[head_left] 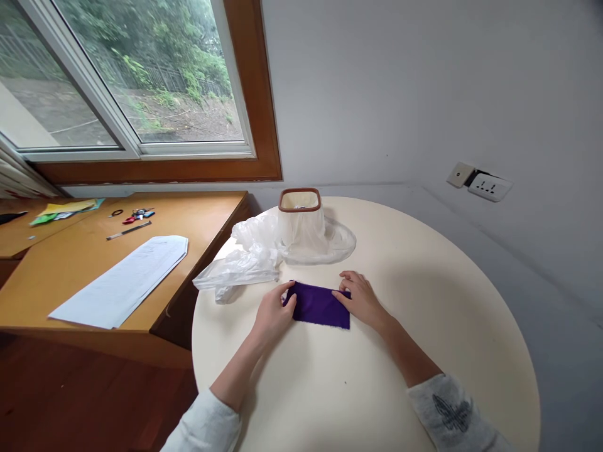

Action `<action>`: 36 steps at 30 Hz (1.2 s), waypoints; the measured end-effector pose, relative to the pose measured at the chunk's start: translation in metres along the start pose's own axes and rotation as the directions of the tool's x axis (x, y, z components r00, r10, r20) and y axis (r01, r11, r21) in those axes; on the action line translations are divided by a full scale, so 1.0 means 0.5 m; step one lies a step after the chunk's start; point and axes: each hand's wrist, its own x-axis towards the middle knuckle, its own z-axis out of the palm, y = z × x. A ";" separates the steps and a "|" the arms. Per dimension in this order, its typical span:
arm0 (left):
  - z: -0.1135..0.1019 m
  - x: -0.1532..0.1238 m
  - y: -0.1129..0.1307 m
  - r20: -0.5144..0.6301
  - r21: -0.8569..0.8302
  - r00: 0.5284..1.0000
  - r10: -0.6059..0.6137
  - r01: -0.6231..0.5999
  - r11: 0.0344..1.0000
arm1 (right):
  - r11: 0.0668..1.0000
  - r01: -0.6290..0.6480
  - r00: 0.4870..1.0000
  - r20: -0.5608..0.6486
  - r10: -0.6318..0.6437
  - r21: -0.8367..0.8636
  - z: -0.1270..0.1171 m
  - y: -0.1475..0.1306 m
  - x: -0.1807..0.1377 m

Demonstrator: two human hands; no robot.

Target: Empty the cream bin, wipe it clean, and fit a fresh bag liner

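A folded purple cloth (320, 306) lies flat on the round cream table (424, 314) in front of me. My left hand (276, 312) pinches the cloth's left end, fingers curled over its edge. On the cloth's right end rests my right hand (360, 298), fingers bent and pressing on the upper right corner. Just behind the cloth stands a small square bin (300, 210) with a brown rim, and a clear plastic bag (254, 257) spills from it across the table to the left.
A wooden desk (85, 270) stands at the left with a long white paper sheet (125, 279), a pen, coloured papers and small items. A window is above it. A wall socket (490, 186) sits on the grey wall at right.
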 end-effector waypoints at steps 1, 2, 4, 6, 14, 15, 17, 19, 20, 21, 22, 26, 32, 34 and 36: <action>0.001 0.001 -0.002 -0.002 0.013 1.000 0.009 -0.009 1.000 | 1.000 -0.002 1.000 0.002 0.002 0.001 0.000 0.000 0.000; 0.002 0.003 -0.004 -0.004 0.021 1.000 0.017 -0.017 1.000 | 1.000 -0.004 1.000 0.002 0.004 0.001 0.000 0.000 0.000; 0.006 0.007 -0.012 -0.015 0.033 0.999 0.037 -0.036 0.999 | 1.000 -0.005 1.000 -0.001 0.005 0.000 0.000 0.001 0.000; 0.011 0.014 -0.022 -0.023 0.042 0.998 0.062 -0.061 0.997 | 1.000 0.000 1.000 -0.005 0.000 0.001 0.000 0.000 -0.001; 0.021 0.028 -0.051 0.005 -0.016 0.997 0.078 -0.078 0.997 | 1.000 -0.001 1.000 -0.005 0.001 -0.006 -0.002 -0.002 -0.003; 0.020 0.027 -0.051 0.006 -0.018 0.997 0.080 -0.080 0.997 | 1.000 -0.001 1.000 -0.005 0.000 -0.006 -0.002 -0.001 -0.003; 0.018 0.027 -0.052 0.010 -0.018 0.996 0.094 -0.094 0.995 | 1.000 0.004 1.000 -0.003 -0.004 -0.004 -0.001 0.001 -0.003; 0.014 0.028 -0.052 0.005 -0.026 0.993 0.114 -0.114 0.993 | 1.000 0.010 1.000 -0.004 -0.010 -0.002 0.000 0.002 -0.002; 0.012 0.028 -0.052 -0.007 -0.035 0.993 0.120 -0.120 0.992 | 1.000 0.012 1.000 -0.005 -0.012 0.000 0.001 0.003 -0.002; 0.010 0.028 -0.052 -0.031 -0.049 0.992 0.122 -0.124 0.991 | 1.000 0.014 1.000 -0.006 -0.014 0.002 0.001 0.004 -0.002; 0.009 0.027 -0.050 -0.068 -0.067 0.990 0.125 -0.129 0.989 | 1.000 0.015 1.000 -0.007 -0.015 0.004 0.001 0.004 -0.002; 0.009 0.013 -0.031 -0.168 -0.084 0.964 0.207 -0.223 0.971 | 1.000 0.017 1.000 -0.008 -0.016 0.005 0.000 0.002 -0.002; 0.036 -0.015 -0.004 0.127 0.098 0.917 0.379 -0.392 0.915 | 0.999 0.047 0.998 -0.047 -0.046 0.009 -0.008 -0.005 -0.005; 0.041 -0.017 -0.003 0.170 0.157 0.904 0.393 -0.419 0.894 | 0.998 0.062 0.996 -0.067 -0.061 0.017 -0.007 -0.005 -0.004; 0.043 -0.017 -0.005 0.188 0.187 0.898 0.399 -0.431 0.883 | 0.997 0.069 0.993 -0.094 -0.065 0.036 -0.006 -0.003 -0.003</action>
